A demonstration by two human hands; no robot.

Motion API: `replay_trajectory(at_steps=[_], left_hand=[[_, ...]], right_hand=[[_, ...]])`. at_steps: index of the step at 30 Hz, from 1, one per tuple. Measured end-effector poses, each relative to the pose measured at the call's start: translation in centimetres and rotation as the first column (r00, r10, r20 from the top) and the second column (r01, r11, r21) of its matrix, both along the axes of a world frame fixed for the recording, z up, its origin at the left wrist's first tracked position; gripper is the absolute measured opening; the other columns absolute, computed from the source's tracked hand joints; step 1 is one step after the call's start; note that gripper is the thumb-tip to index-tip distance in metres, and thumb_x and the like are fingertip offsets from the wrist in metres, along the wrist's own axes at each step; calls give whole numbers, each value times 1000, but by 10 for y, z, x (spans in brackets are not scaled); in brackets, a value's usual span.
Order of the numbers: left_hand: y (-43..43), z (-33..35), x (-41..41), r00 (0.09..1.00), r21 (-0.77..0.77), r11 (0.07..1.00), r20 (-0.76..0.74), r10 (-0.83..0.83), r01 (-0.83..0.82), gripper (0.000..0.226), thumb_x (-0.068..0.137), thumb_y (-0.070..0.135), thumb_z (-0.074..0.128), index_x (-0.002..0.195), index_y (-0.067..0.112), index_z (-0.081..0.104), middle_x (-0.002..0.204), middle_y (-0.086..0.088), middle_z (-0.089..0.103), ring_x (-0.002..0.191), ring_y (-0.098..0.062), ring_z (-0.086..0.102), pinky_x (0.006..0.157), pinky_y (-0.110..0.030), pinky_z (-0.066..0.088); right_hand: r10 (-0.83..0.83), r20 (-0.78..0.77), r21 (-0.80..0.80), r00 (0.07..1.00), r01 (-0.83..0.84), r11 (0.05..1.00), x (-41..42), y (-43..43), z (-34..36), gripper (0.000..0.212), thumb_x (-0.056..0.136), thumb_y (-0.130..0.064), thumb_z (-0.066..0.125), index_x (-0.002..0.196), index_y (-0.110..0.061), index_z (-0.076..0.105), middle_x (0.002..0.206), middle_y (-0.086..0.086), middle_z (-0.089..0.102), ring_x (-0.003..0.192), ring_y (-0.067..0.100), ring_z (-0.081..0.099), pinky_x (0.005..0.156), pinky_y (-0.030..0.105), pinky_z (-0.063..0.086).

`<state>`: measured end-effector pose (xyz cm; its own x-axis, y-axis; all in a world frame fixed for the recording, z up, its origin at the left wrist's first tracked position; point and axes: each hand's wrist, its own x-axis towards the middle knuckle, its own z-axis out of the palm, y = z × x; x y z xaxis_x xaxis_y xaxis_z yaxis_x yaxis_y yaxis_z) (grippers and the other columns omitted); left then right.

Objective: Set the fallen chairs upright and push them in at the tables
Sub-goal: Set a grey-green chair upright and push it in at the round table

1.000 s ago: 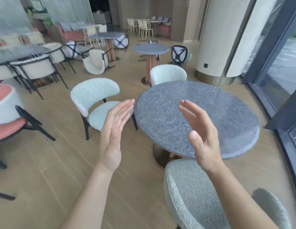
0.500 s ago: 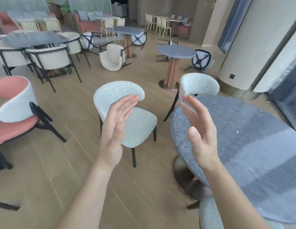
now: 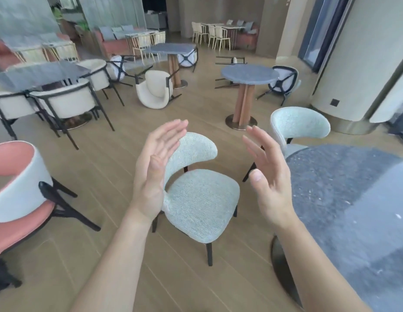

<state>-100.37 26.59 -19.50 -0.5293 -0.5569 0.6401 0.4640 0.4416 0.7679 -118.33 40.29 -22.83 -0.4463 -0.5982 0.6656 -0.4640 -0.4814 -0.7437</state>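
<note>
A pale green chair (image 3: 200, 199) stands upright in the middle, a little away from the grey round table (image 3: 353, 210) at the right. My left hand (image 3: 155, 174) and my right hand (image 3: 268, 176) are raised in front of it, palms facing each other, fingers straight, holding nothing. A second pale green chair (image 3: 302, 124) stands upright at the table's far side. Farther back a cream chair (image 3: 154, 91) lies tipped on the floor. A dark-framed chair (image 3: 284, 83) leans tipped behind a small round table (image 3: 249, 74), and another frame (image 3: 229, 60) lies beyond it.
A pink and white armchair (image 3: 18, 183) sits at the left. White armchairs (image 3: 63, 102) surround a dark table (image 3: 38, 74) at the back left. A wide round pillar (image 3: 362, 64) rises at the right. Open wooden floor lies between the tables.
The view has swung left: the grey table slid to the right edge and the pale green chair came to the centre. Both hands stay raised and empty.
</note>
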Motion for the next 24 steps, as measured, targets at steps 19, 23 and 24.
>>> replay_trajectory(at_steps=[19, 23, 24], left_hand=[[-433, -2, 1, 991, 15, 991, -18, -133, 133, 71, 93, 88, 46, 145, 42, 57, 156, -5, 60, 149, -32, 53, 124, -48, 39], [-513, 13, -13, 961, 3, 961, 7, -276, 276, 72, 92, 89, 45, 144, 42, 57, 155, -3, 61, 149, -31, 53, 125, -49, 38], [-530, 18, -20, 951, -4, 951, 10, -310, 310, 71, 92, 89, 45, 144, 42, 57, 156, -2, 60, 149, -31, 53, 126, -50, 37]], right_hand=[[-148, -22, 3, 989, 149, 989, 28, -408, 12, 94, 94, -74, 59, 155, -7, 37, 161, 18, 46, 147, 30, 53, 122, 57, 40], [-314, 4, -32, 949, 314, 949, 38, -456, 20, 86, 96, -72, 59, 154, -11, 40, 159, 14, 48, 146, 30, 54, 121, 57, 41], [-349, 17, -37, 937, 350, 936, 39, -465, 21, 87, 96, -72, 59, 154, -10, 39, 159, 13, 48, 146, 29, 54, 122, 55, 41]])
